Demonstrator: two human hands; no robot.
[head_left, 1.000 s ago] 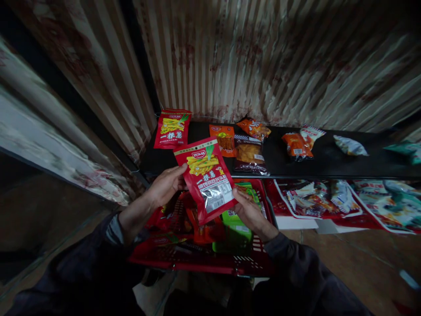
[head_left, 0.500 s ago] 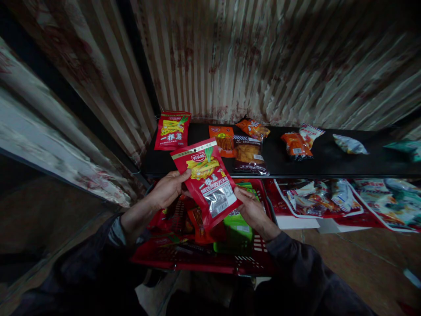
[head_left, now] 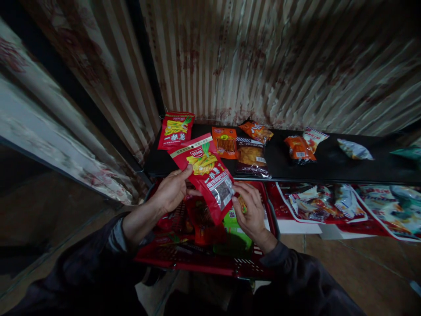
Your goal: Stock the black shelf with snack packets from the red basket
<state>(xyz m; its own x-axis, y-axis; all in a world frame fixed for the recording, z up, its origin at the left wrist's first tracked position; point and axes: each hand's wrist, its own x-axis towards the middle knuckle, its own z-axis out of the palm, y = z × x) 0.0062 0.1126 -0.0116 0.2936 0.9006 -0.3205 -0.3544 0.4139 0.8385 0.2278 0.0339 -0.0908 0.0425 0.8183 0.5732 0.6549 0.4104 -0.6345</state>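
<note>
- Left hand (head_left: 171,191): thumb pressed on the front of the red packet (head_left: 204,173), which is gripped at its left edge.
- Red bag (head_left: 176,131): set at the left end of the black shelf (head_left: 335,169).
- Red packet: held tilted by both hands, above the basket (head_left: 210,265).
- Orange pouch (head_left: 225,144): laid on the shelf, beside the brown bag.
- Right hand (head_left: 251,210): packet's lower right edge pinched by its fingers.
- Brown bag (head_left: 252,159): placed near the shelf's front edge.
</note>
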